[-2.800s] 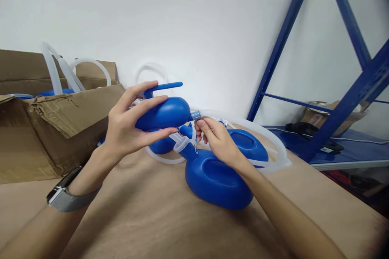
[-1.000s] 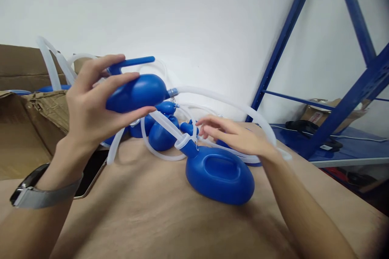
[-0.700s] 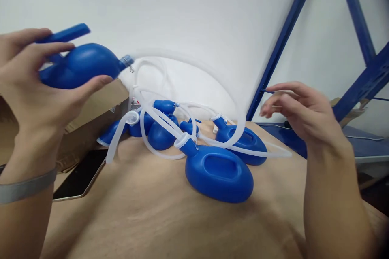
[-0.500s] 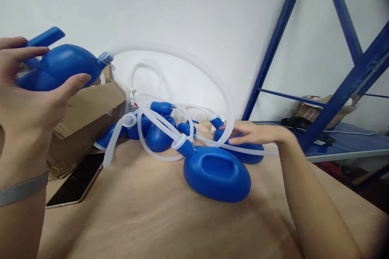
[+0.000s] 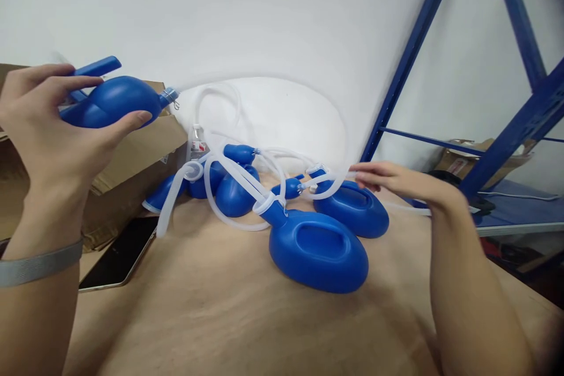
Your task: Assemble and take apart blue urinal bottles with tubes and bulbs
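My left hand (image 5: 48, 129) is closed around a blue rubber bulb (image 5: 117, 101) with a flat blue spout, raised at the far left. A translucent hose (image 5: 264, 79), blurred by motion, arcs from the bulb's metal-clipped end over to the right. My right hand (image 5: 403, 184) pinches a thin translucent tube (image 5: 335, 176) above the farther blue plastic bottle (image 5: 352, 208). A nearer blue bottle (image 5: 319, 252) with a recessed handle lies on the brown table (image 5: 220, 317). More blue bulbs (image 5: 231, 191) and coiled hoses sit behind it.
A torn cardboard box (image 5: 132, 155) stands at the left with a small clear bottle (image 5: 197, 142) beside it. A phone (image 5: 121, 252) lies flat by the box. Blue shelving (image 5: 506, 147) rises at the right, its shelf carrying a black device and a box.
My left hand carried the bulb up and to the left, drawing the hose into a long arc. My right hand let go near the bulb, swung right, then closed on the thin tube.
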Tool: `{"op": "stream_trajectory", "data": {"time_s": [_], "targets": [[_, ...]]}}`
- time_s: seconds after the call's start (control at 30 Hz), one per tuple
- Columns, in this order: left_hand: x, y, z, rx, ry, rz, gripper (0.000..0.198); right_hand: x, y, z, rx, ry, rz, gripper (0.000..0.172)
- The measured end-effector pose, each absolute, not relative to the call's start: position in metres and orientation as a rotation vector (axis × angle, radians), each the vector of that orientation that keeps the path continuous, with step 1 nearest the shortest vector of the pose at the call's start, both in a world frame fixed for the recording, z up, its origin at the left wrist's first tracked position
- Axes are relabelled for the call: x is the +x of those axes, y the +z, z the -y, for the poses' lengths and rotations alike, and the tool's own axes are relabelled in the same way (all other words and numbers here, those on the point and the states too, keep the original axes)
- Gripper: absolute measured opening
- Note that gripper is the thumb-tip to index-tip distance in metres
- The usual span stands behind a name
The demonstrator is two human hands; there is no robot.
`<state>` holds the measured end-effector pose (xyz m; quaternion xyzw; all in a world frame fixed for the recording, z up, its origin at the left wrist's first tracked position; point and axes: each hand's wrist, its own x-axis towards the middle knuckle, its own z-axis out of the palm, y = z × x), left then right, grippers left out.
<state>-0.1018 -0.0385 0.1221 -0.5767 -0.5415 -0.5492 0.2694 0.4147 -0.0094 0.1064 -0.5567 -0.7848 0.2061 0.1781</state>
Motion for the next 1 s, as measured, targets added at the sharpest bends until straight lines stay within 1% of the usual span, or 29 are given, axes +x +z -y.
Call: {"op": "stream_trajectory", "data": {"time_s": [0.07, 0.17, 0.27, 0.4, 0.47, 0.53, 0.63, 0.73, 0.83, 1.0], "targets": [[-0.1, 0.123, 0.038, -1.52, -1.527, 1.394, 0.075, 0.431, 0.115, 0.02, -1.502, 0.511, 2.072, 0.069], [-0.098, 0.122, 0.037, -1.562, -1.506, 1.385, 0.07, 0.448, 0.117, 0.033, -1.294, 0.401, 1.787, 0.064], [-0.098, 0.121, 0.037, -1.583, -1.49, 1.394, 0.07, 0.454, 0.113, 0.035, -1.152, 0.348, 1.545, 0.05], [-0.101, 0.118, 0.035, -1.575, -1.493, 1.385, 0.07, 0.462, 0.108, 0.032, -1.196, 0.292, 1.418, 0.031], [-0.103, 0.117, 0.033, -1.58, -1.488, 1.392, 0.069, 0.471, 0.106, 0.03, -1.249, 0.23, 1.397, 0.026], [-0.105, 0.116, 0.032, -1.583, -1.484, 1.4, 0.069, 0.481, 0.105, 0.027, -1.369, 0.113, 1.422, 0.025], [-0.103, 0.117, 0.032, -1.583, -1.478, 1.405, 0.071, 0.497, 0.101, 0.017, -1.728, -0.218, 1.441, 0.025], [-0.099, 0.119, 0.034, -1.591, -1.474, 1.38, 0.07, 0.506, 0.09, 0.0, -2.017, -0.483, 1.349, 0.035], [-0.096, 0.119, 0.034, -1.629, -1.438, 1.358, 0.068, 0.513, 0.07, -0.019, -2.047, -0.504, 1.325, 0.043], [-0.092, 0.117, 0.031, -1.735, -1.326, 1.384, 0.059, 0.521, 0.031, -0.047, -1.973, -0.501, 1.424, 0.046]]}}
